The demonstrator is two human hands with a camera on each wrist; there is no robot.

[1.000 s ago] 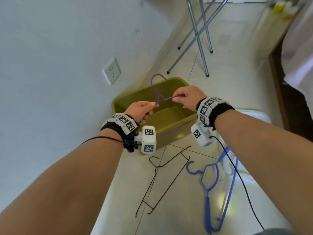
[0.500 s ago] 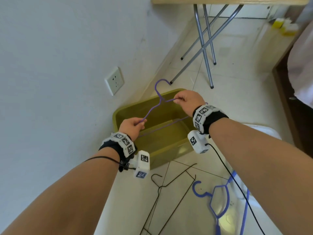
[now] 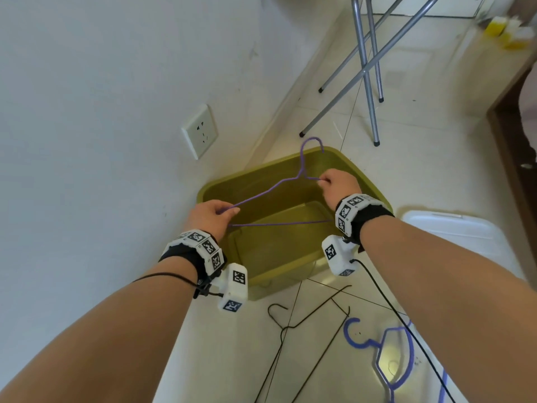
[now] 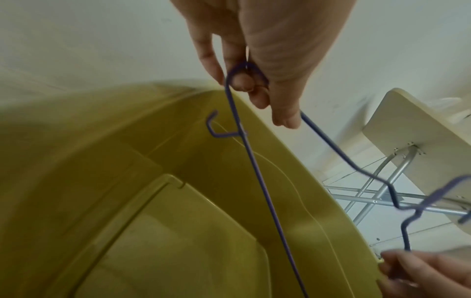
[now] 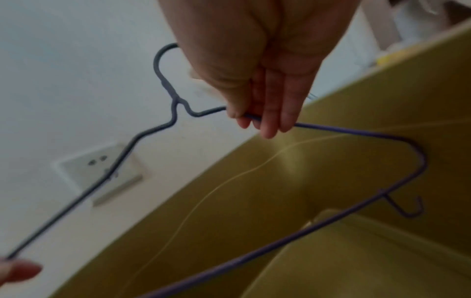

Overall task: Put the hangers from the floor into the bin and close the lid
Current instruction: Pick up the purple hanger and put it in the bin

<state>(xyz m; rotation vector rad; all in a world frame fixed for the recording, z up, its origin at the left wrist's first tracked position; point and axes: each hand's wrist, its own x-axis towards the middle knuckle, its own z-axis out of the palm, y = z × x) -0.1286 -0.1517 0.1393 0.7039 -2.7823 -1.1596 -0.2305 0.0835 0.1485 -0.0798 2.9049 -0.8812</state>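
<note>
A thin purple wire hanger hangs over the open olive-green bin, hook pointing away from me. My left hand pinches its left corner. My right hand pinches the right shoulder wire near the neck. The hanger's bottom bar spans the bin's opening. The bin's inside looks empty. On the floor in front of the bin lie a black wire hanger and a thicker blue plastic hanger. The white lid lies on the floor right of the bin.
The bin stands against a white wall with a socket. Metal folding legs stand on the tiles beyond the bin. A dark wooden edge runs along the right. A black cable trails from my right wrist over the floor hangers.
My hands have moved apart along the purple hanger, the left sliding out to its corner, and the hanger now lies spread across the bin's opening.
</note>
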